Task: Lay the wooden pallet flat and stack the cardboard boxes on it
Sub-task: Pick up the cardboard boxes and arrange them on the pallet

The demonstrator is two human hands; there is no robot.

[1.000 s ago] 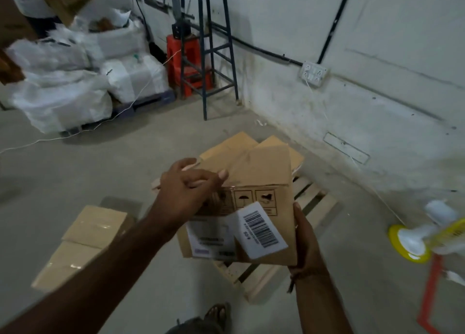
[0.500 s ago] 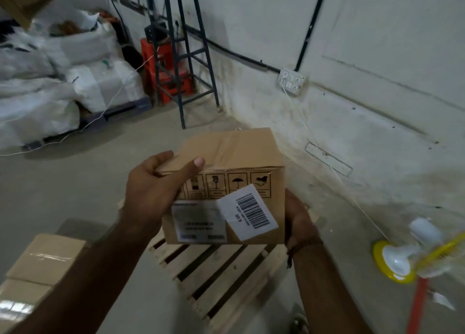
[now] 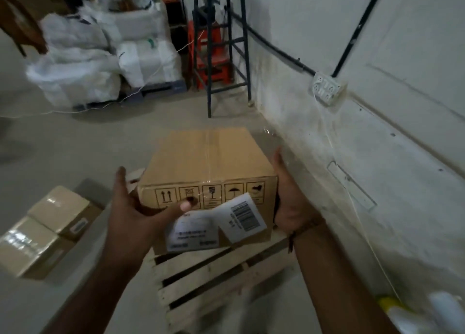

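Observation:
I hold a brown cardboard box (image 3: 208,157) with handling symbols and two white labels on its front, low over the far part of the wooden pallet (image 3: 214,278), which lies flat on the floor by the wall. My left hand (image 3: 130,215) grips the box's left front corner, thumb across the front face. My right hand (image 3: 289,203) presses flat against the box's right side, fingers straight. Whether the box touches the slats is hidden. Two more taped cardboard boxes (image 3: 57,208) lie on the floor to the left.
The white wall runs close along the right, with a socket (image 3: 325,87) and a thin cord hanging down. A blue metal stool (image 3: 226,57), a red crate (image 3: 211,52) and white sacks (image 3: 83,64) stand at the back. A yellow-and-white fan (image 3: 407,313) is at bottom right.
The box has turned level and come down toward the pallet. My left hand slid from the top edge to the left front corner, and my right hand now lies flat on the right side.

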